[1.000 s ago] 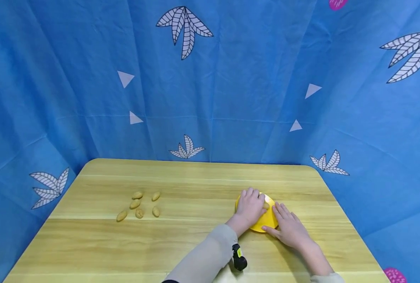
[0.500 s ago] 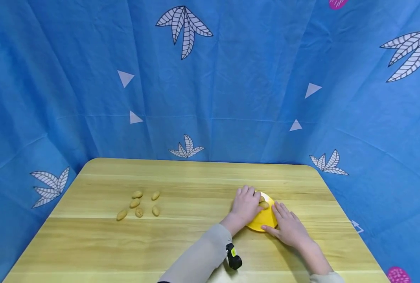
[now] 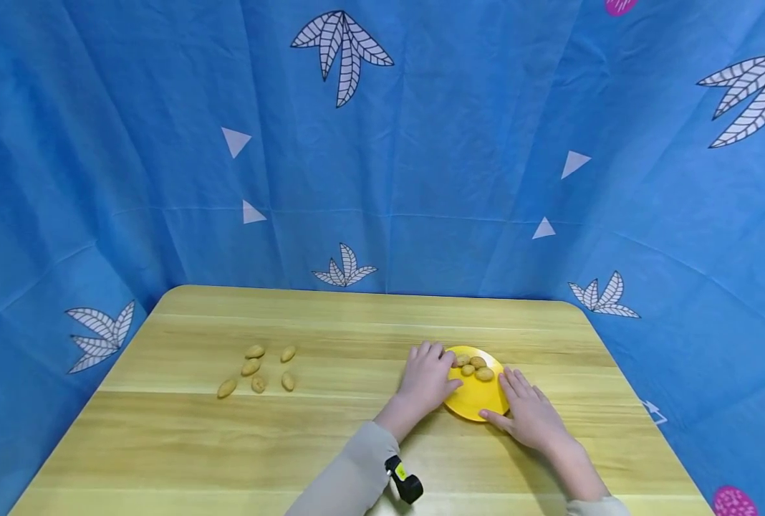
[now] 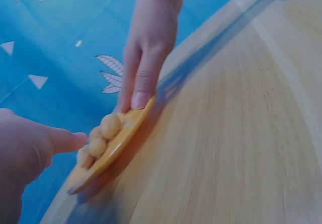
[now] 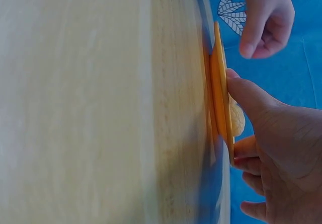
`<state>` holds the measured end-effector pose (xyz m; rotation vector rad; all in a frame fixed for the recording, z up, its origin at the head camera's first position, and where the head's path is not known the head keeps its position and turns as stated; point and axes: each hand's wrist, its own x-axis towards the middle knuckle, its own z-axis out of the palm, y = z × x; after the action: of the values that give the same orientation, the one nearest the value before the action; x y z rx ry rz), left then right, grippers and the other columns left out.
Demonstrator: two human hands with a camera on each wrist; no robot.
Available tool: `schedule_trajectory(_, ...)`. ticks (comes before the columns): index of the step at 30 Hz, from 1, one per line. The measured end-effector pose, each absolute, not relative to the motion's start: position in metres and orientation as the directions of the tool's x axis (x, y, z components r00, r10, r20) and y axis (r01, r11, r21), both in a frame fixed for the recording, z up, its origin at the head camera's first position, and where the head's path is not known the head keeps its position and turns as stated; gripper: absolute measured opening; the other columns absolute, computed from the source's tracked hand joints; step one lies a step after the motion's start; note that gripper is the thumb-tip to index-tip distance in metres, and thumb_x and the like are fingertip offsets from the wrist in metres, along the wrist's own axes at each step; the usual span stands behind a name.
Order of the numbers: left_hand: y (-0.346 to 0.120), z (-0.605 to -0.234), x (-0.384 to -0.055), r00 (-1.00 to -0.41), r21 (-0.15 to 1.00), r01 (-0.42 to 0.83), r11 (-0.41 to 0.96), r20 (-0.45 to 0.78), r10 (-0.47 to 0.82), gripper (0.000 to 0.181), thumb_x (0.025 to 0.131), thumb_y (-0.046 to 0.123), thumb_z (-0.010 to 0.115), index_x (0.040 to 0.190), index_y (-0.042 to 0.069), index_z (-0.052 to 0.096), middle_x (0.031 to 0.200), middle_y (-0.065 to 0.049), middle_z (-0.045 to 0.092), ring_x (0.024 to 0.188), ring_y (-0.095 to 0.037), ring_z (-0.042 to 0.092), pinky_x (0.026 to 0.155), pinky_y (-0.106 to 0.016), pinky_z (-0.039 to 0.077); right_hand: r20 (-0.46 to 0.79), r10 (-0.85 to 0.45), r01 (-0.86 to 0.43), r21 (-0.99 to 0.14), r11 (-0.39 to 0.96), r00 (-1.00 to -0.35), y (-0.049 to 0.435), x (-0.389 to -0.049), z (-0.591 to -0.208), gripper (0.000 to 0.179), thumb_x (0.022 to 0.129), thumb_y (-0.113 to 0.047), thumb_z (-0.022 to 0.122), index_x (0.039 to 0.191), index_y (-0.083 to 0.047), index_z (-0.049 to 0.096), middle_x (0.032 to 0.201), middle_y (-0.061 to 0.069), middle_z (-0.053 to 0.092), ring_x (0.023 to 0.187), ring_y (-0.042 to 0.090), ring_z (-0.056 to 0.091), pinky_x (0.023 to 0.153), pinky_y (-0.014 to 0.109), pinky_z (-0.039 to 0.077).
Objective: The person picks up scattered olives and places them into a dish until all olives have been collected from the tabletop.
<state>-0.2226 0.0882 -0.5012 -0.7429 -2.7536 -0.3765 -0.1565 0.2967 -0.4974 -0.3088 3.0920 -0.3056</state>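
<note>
A blue curtain [image 3: 421, 158] with white leaf and triangle prints hangs behind a wood-grain table [image 3: 228, 444]. Two sleeved arms reach in from the front edge. The left sleeve [image 3: 350, 469] crosses the lower middle; the right sleeve [image 3: 598, 507] is mostly cut off.

Left hand [image 3: 426, 376]: fingers loosely bent, holding nothing that shows. In the head view it overlaps the plate's left rim; the right wrist view shows a gap between fingertips and plate. Right hand [image 3: 531, 412]: fingers extended along the right rim, thumb spread to the near rim — touching the plate at both places, not wrapped round it.

The yellow plate [image 3: 473, 398] lies on the right half of the table, between the hands. The right wrist view shows it edge-on, with a narrower base beneath the rim.

A black wrist camera [image 3: 405, 480] sits at the left cuff. Four nuts [image 3: 484, 374] lie grouped on the plate's far half. The left wrist view shows them as rounded lumps; the right wrist view shows one clearly, with the right hand in front. Six loose nuts [image 3: 250, 367] lie on the table's left half — visible in the head view only.
</note>
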Motion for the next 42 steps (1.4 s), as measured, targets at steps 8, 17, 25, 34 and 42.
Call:
schedule_trajectory(8,0.053,-0.500,-0.216,-0.864,0.295,0.465,0.835,0.358,0.354,0.029,0.084,0.046,0.072,0.099,0.024,0.065,0.098,0.006,0.059,0.095,-0.016,0.050,0.084,-0.032,0.039,-0.020,-0.196,-0.189,-0.195,0.962,-0.980,0.298,-0.156,-0.496,0.092,0.089,-0.063,0.055,0.142,0.010,0.038,0.154,0.028,0.029,0.142,0.047,0.028,0.110,0.064,0.027)
schedule_trajectory(17,0.009,-0.496,-0.206,-0.897,0.444,0.353,0.824,0.410,0.164,0.027,0.082,0.042,0.076,0.098,0.022,0.066,0.103,0.003,0.063,0.099,-0.020,0.052,0.081,-0.033,0.037,-0.014,-0.202,-0.195,-0.199,0.960,-0.979,0.297,-0.157,-0.495,0.091,0.089,-0.061,0.056,0.142,0.011,0.038,0.153,0.030,0.030,0.142,0.048,0.027,0.111,0.064,0.027)
schedule_trajectory(25,-0.032,-0.497,-0.196,-0.893,0.478,0.242,0.844,0.451,0.001,0.027,0.080,0.038,0.078,0.095,0.018,0.068,0.099,0.000,0.064,0.091,-0.021,0.051,0.077,-0.033,0.035,-0.047,-0.201,-0.187,-0.211,0.960,-0.979,0.296,-0.156,-0.496,0.093,0.089,-0.062,0.055,0.143,0.011,0.037,0.154,0.030,0.029,0.142,0.048,0.027,0.111,0.064,0.026)
schedule_trajectory(34,-0.073,-0.502,-0.189,-0.874,0.449,0.129,0.884,0.473,-0.113,0.027,0.078,0.035,0.080,0.094,0.016,0.068,0.095,-0.005,0.064,0.088,-0.024,0.051,0.077,-0.039,0.037,-0.045,-0.206,-0.192,-0.210,0.959,-0.978,0.296,-0.153,-0.498,0.093,0.088,-0.062,0.055,0.142,0.011,0.037,0.153,0.031,0.029,0.141,0.049,0.027,0.110,0.065,0.027)
schedule_trajectory(42,-0.113,-0.495,-0.192,-0.865,0.457,0.033,0.889,0.459,-0.203,0.032,0.079,0.038,0.079,0.096,0.014,0.067,0.097,-0.010,0.064,0.095,-0.032,0.050,0.079,-0.043,0.034,-0.029,-0.205,-0.195,-0.202,0.960,-0.978,0.297,-0.157,-0.496,0.092,0.089,-0.062,0.055,0.142,0.011,0.038,0.153,0.030,0.030,0.141,0.049,0.028,0.110,0.064,0.028)
